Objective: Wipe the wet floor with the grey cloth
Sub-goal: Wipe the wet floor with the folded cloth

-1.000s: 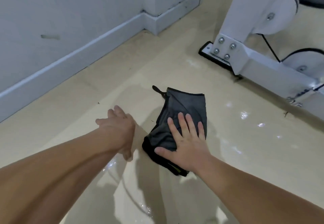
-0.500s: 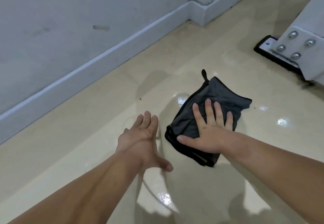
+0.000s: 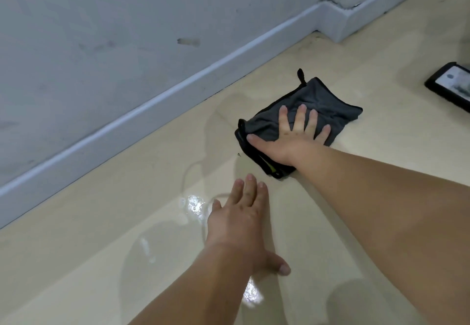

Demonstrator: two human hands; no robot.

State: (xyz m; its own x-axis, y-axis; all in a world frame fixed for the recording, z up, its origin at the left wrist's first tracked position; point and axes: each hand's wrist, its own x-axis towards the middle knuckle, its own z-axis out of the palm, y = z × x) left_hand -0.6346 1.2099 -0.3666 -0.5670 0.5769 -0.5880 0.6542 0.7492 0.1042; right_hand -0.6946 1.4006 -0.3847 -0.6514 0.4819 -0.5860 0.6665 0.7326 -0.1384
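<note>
Two bare hands reach over one beige floor (image 3: 76, 261): nearest, the left hand (image 3: 244, 217), palm down, fingers straight and together, thumb splayed, holds nothing above a glossy puddle (image 3: 194, 205); whether it touches I cannot tell. Beyond it the right hand (image 3: 292, 141) presses flat, fingers spread, on one folded grey cloth (image 3: 320, 98) lying near the skirting board (image 3: 127, 131). The cloth's long axis runs near-left to far-right, roughly along that board, with its single black loop (image 3: 300, 76) pointing toward the wall (image 3: 101, 32).
</note>
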